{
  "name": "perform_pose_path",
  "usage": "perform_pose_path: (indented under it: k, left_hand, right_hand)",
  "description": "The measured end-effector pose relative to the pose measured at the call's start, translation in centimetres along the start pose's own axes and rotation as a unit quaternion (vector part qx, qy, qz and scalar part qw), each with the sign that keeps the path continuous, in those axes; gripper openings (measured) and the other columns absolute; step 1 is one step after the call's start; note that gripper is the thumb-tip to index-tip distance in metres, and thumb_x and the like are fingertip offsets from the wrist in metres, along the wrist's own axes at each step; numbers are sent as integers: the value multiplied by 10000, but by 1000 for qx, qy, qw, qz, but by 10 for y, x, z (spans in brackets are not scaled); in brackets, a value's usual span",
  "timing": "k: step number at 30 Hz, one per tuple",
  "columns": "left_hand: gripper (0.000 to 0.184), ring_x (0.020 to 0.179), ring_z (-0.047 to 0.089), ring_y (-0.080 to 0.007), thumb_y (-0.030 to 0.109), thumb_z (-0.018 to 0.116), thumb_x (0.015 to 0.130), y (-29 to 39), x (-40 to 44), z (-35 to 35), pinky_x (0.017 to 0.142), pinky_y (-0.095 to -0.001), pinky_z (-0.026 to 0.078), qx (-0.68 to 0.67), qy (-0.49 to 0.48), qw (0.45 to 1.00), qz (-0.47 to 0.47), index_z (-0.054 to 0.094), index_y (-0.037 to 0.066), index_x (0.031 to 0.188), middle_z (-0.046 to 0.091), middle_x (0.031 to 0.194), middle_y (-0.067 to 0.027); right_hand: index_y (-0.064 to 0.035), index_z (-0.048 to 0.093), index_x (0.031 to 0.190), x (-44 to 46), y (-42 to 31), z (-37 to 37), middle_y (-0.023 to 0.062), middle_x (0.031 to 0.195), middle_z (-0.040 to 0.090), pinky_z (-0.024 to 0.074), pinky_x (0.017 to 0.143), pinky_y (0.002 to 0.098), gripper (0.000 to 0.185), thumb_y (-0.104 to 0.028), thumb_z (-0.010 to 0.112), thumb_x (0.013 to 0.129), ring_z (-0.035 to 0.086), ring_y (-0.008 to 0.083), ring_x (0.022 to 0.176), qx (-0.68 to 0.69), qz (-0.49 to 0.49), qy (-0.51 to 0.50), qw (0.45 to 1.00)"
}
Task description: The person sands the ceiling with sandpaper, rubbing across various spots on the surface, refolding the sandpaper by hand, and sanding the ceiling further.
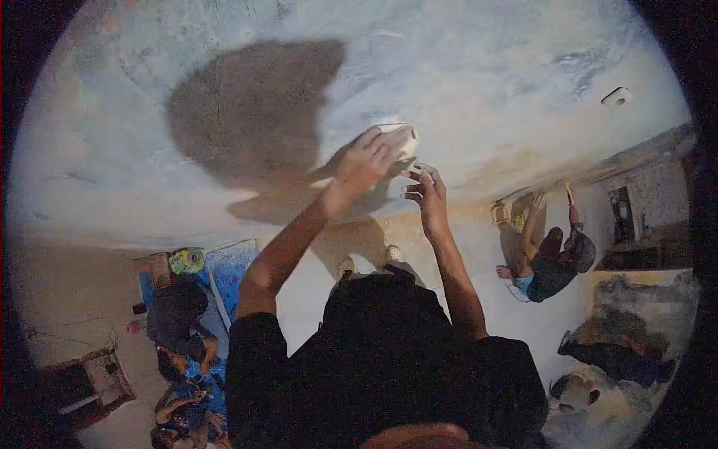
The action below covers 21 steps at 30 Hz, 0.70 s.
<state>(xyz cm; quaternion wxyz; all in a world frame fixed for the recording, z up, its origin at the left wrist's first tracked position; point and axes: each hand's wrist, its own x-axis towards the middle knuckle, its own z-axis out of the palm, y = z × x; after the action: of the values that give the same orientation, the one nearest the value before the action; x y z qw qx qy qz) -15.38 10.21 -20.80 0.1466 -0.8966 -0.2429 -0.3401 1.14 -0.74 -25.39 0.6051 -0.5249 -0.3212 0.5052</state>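
Note:
In the head view both arms reach up to a pale, worn wall (464,82). My left hand (365,166) is closed over a white, square-edged box (406,142), its fingers lying across the front. The hand covers much of the box, and whether it is fixed to the wall cannot be told. Just below and right of it, my right hand (428,193) is raised with bent fingers apart. Nothing clear shows in that hand. A small dark patch near its fingertips is too blurred to name.
A large head shadow falls on the wall to the left. Another white fitting (617,96) sits on the wall at upper right. Several people sit at lower left by a blue surface (238,262). Another person (550,262) is at right, near a dark heap (617,348).

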Motion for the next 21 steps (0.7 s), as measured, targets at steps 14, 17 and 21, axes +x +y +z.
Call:
perform_pose_path:
  k: [14,17,21]
  left_hand:
    - [484,1180,513,-182,128,538,827,0,-8,-10,1058,-370,352,42,-69,995,59,507,52,1304,543,1311,-62]
    - [492,1223,492,-209,102,562,801,-22,-16,-23,1039,-404,349,3,-59,997,49,509,40,1287,515,1343,-81]
    - [532,1262,463,-198,64,564,793,-5,-8,-21,1094,-485,279,-69,13,996,-47,490,86,1320,499,1361,-80]
  right_hand:
    - [-75,521,1175,-20,5,6,99,1041,638,510,684,296,278,-259,477,970,573,147,789,1,2,27,1000]
    - [-79,509,1189,-21,-5,9,110,1043,642,505,706,296,292,-267,480,967,580,151,789,-12,-5,14,1000]
    - [-86,486,1231,-21,4,3,127,1105,622,509,746,315,360,-309,507,950,588,164,805,-25,-1,14,1000]
